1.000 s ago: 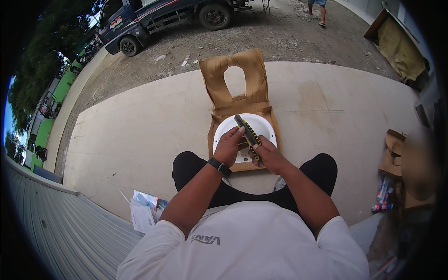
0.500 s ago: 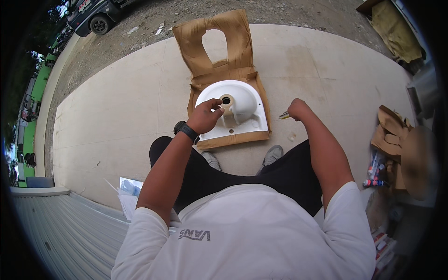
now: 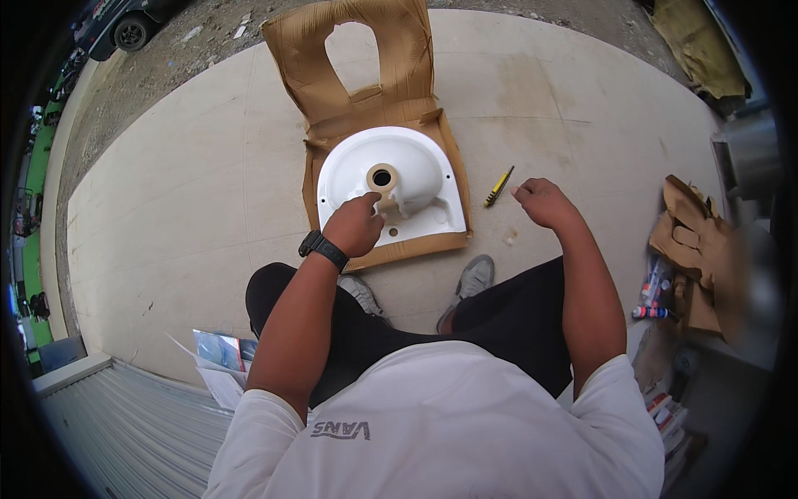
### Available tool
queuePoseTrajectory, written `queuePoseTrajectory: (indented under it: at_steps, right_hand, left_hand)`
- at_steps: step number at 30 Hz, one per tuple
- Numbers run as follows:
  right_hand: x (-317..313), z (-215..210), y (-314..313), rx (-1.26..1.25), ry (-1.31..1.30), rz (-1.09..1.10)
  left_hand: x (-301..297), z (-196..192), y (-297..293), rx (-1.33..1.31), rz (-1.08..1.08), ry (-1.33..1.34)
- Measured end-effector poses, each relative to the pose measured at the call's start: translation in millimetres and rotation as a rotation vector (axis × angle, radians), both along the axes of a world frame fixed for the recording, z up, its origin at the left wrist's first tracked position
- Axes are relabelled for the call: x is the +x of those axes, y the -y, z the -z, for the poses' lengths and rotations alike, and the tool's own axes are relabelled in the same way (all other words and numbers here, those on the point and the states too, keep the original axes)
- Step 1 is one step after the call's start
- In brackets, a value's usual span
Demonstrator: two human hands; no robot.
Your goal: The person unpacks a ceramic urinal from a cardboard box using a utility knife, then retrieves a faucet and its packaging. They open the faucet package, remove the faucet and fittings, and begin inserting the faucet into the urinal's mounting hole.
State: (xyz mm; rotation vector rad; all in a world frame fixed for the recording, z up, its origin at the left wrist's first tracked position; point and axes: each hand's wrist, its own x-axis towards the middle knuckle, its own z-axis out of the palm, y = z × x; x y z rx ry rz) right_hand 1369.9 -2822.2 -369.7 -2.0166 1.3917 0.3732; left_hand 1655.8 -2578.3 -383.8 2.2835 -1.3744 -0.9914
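A white ceramic washbasin (image 3: 428,170) lies upside down in an opened cardboard box (image 3: 291,83), its underside facing up. Around the dark drain hole is a tan ring (image 3: 371,177). My left hand (image 3: 353,226), with a black watch on the wrist, reaches over the basin's near left part. Its index finger stretches to just below the ring, thumb apart, and it holds nothing. A slim yellow-and-black utility knife (image 3: 499,187) lies on the floor right of the box. Just right of the knife is my right hand (image 3: 545,204), loosely curled, fingertips apart and nothing in them.
My shoes (image 3: 477,274) stand at the box's near edge. Torn cardboard (image 3: 692,229) and small bottles (image 3: 652,313) sit at the right. Papers in plastic (image 3: 219,349) lie by my left arm, near a ribbed metal shutter (image 3: 133,424). A vehicle wheel (image 3: 131,33) shows far left.
My right hand has let go of the utility knife, which now lies on the floor, and has drawn slightly away. My left hand has shifted nearer, off the drain ring. The view has shifted.
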Motion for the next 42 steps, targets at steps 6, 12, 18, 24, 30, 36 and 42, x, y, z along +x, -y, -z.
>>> queuePoseTrajectory:
  at_steps: [6,12,18,24,30,36,42]
  right_hand:
    - [16,-29,-19,0.008,0.168,0.035]
    - [64,-12,-10,0.197,0.278,-0.225]
    - [72,18,-4,-0.024,0.449,-0.346]
    - [48,0,-42,0.037,0.425,0.073]
    - [-50,-133,-89,0.319,0.376,0.345]
    - [-241,-228,-157,0.263,0.263,1.041]
    - [-341,-297,-365,0.304,-0.186,1.262]
  left_hand:
    - [-14,-19,9,0.007,0.057,-0.144]
    - [-9,-6,44,0.106,0.166,-0.158]
    - [-12,26,80,0.025,0.168,-0.135]
    - [-64,-17,82,0.130,-0.014,-0.091]
    - [-42,-228,28,0.154,0.110,-0.177]
    - [37,-364,3,0.673,-0.457,-0.455]
    - [22,-345,19,0.766,-0.011,-0.246]
